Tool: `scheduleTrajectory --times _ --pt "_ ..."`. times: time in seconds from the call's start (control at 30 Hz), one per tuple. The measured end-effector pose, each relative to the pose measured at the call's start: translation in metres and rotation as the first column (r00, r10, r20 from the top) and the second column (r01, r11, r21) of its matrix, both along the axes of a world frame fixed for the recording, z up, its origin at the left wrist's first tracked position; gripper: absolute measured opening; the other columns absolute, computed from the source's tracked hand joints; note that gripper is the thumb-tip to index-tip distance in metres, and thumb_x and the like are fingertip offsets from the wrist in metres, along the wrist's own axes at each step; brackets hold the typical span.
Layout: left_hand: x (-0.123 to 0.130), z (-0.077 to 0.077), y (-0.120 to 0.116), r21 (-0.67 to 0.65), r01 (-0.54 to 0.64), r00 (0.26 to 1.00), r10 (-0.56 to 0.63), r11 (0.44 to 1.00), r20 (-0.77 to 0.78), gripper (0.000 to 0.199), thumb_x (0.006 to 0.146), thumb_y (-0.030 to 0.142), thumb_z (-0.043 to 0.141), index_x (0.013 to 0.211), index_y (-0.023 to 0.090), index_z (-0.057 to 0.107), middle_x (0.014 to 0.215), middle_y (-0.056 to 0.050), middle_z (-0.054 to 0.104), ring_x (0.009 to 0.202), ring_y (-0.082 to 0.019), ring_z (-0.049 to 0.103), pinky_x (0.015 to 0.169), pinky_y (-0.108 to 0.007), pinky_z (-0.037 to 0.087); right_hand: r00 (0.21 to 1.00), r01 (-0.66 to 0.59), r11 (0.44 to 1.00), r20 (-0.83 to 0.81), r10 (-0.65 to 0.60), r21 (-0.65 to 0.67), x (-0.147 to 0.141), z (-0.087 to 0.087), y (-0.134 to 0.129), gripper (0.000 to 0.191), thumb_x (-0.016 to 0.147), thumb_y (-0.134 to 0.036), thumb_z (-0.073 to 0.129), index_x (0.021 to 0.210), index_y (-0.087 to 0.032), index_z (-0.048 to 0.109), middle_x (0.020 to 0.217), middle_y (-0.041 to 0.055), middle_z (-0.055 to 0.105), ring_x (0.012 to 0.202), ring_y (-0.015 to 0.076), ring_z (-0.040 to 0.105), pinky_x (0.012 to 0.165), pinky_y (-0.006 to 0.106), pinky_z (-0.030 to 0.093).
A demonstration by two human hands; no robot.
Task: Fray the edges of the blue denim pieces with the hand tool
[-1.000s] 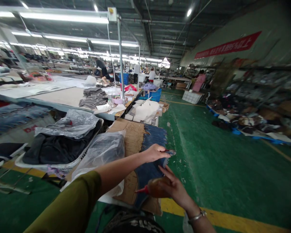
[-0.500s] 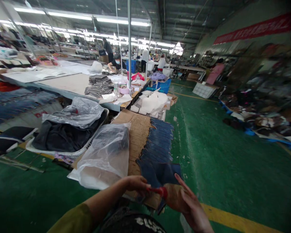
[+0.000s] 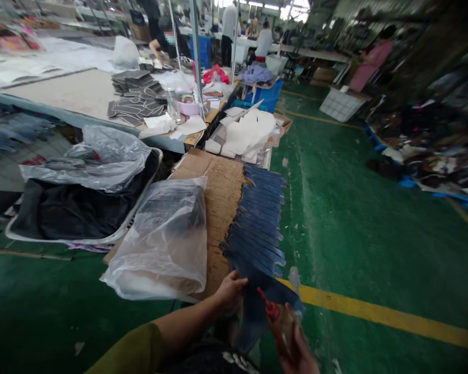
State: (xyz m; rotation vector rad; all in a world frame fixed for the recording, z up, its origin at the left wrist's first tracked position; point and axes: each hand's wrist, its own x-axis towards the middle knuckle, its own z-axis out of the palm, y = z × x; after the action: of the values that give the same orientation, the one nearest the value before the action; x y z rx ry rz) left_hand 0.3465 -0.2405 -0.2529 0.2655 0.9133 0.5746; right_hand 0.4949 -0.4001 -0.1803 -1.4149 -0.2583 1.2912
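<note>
My left hand (image 3: 231, 292) is closed at the left edge of a dark blue flat piece (image 3: 257, 283), thumb and fingers pinching it. The piece looks like denim or leather, and its lower end hangs toward my lap. In my right hand (image 3: 298, 349) is a squeeze bottle (image 3: 284, 321) with a red nozzle, tilted so that the tip points up and left over the blue piece. Just beyond, a row of overlapping blue pieces (image 3: 259, 223) lies along the right side of a cardboard-topped surface (image 3: 224, 200).
Left of the cardboard lies a clear plastic bag (image 3: 167, 244), beside a white basket (image 3: 136, 221) of dark cloth. A worktable (image 3: 74, 98) carries stacked grey pieces (image 3: 138, 96). White scraps (image 3: 251, 130) fill a box ahead. Green floor (image 3: 359, 218) runs along the right; people work farther back.
My left hand has left the bottle's red nozzle and taken hold of the blue piece. The bottle has turned, its nozzle now pointing more upward. My view has tipped down.
</note>
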Motion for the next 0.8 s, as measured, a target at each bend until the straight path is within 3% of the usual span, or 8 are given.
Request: scheduleTrajectory --times 0.13,0.27,0.4,0.53,0.8 --pt "-0.020 -0.031 0.004 -0.032 -0.002 0.988 -0.003 0.999 -0.152 0.054 0.048 0.023 0.093 0.094 0.016 0.066 0.085 -0.004 0.076 0.072 -0.019 0.072 0.069 -0.028 0.057 0.968 0.166 0.975 -0.167 -0.190 -0.145 -0.017 -0.047 0.003 0.035 0.080 -0.061 0.071 0.111 -0.045 0.072 0.117 -0.0069 0.076 0.115 0.0242 0.069 0.100 0.044 0.053" --pt "-0.026 -0.059 0.016 -0.067 0.048 0.961 -0.065 0.997 -0.270 0.045 0.052 0.015 0.091 0.090 0.015 0.067 0.082 -0.006 0.076 0.072 -0.021 0.073 0.070 -0.032 0.059 0.917 0.284 0.920 -0.204 -0.343 -0.270 -0.028 -0.096 0.011 0.052 0.068 -0.053 0.084 0.114 -0.032 0.071 0.110 -0.0005 0.078 0.102 0.0250 0.073 0.086 0.040 0.058" --pt "-0.022 -0.082 0.029 -0.071 0.101 0.908 -0.122 0.992 -0.400 0.027 0.072 0.014 0.082 0.095 0.013 0.068 0.081 -0.003 0.074 0.070 -0.016 0.071 0.070 -0.030 0.058 0.881 0.344 0.870 -0.199 -0.428 -0.353 -0.031 -0.131 0.014 0.047 0.083 -0.037 0.076 0.124 -0.021 0.063 0.120 0.0071 0.071 0.097 0.0220 0.071 0.082 0.041 0.059" --pt "-0.015 -0.096 0.034 -0.074 0.150 0.854 -0.167 0.986 -0.492 0.013 0.092 0.022 0.067 0.100 0.012 0.066 0.086 -0.002 0.071 0.071 -0.013 0.068 0.070 -0.030 0.058 0.871 0.345 0.855 -0.208 -0.446 -0.387 -0.027 -0.149 0.015 0.042 0.090 -0.034 0.069 0.129 -0.020 0.059 0.122 0.0078 0.068 0.099 0.0211 0.069 0.082 0.041 0.058" --pt "-0.005 -0.107 0.040 -0.025 0.242 0.764 -0.207 0.970 -0.612 0.021 0.096 0.031 0.063 0.105 0.013 0.065 0.096 -0.004 0.068 0.079 -0.014 0.067 0.071 -0.031 0.059 0.884 0.308 0.857 -0.209 -0.418 -0.414 -0.019 -0.163 0.018 0.038 0.092 -0.036 0.067 0.126 -0.019 0.061 0.120 0.0070 0.068 0.097 0.0201 0.069 0.083 0.040 0.058"
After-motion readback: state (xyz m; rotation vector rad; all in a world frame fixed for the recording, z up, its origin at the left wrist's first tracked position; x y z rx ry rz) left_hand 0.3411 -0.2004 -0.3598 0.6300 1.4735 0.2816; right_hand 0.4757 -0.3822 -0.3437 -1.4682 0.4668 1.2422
